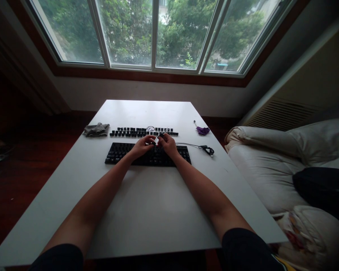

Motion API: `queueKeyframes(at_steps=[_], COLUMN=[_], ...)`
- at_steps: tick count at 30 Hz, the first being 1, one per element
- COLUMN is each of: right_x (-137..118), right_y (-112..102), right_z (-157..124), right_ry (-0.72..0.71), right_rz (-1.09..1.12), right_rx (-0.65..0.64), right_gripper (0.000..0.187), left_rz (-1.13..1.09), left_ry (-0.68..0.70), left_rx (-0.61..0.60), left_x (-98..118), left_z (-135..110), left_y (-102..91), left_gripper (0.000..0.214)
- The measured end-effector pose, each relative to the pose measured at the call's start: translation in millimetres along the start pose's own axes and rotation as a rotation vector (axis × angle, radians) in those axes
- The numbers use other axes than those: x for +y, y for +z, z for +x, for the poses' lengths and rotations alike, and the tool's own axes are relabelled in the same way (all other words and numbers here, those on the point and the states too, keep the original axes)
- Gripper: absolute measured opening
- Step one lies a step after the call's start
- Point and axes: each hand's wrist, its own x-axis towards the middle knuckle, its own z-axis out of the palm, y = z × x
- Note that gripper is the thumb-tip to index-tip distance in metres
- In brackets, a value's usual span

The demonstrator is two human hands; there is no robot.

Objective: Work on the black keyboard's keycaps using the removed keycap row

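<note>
A black keyboard [120,152] lies across the white table, some of its key places partly covered by my hands. My left hand [142,146] is over its middle, fingers bent and pinched towards my right hand; whatever small thing they hold is too dark to make out. Close beside it, my right hand [168,145] is closed on a small dark tool with thin bright wires, which looks like a keycap puller [161,135]. Behind the keyboard stand rows of loose black keycaps [127,132], with a pale round item [150,128] among them.
A crumpled grey cloth [96,130] lies at the table's left edge. On the right are a brush [196,123], a purple cloth-like item [202,130] and the keyboard's bundled cable [207,149]. A sofa [260,165] flanks the table [147,210]; a window is ahead.
</note>
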Motion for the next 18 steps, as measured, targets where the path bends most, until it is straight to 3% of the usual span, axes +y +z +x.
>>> queueKeyframes(at_steps=[5,12,18], right_x=[3.7,6.6,3.7], right_y=[-0.8,-1.4,-1.3], right_z=[4.0,6.3,5.6], right_ry=[0.051,0.095,0.105], right_rz=[0.054,0.029,0.019], right_rx=[-0.026,-0.055,-0.046], right_gripper=[0.037,0.034,0.031], left_rz=[0.229,0.66,0.748], left_ry=[0.095,0.217,0.264], left_rx=[0.028,-0.055,-0.072], left_x=[7.2,17.7,20.4], left_z=[-2.3,-6.2,-6.6], left_y=[-0.8,-2.1,0.3], left_gripper=[0.037,0.03,0.028])
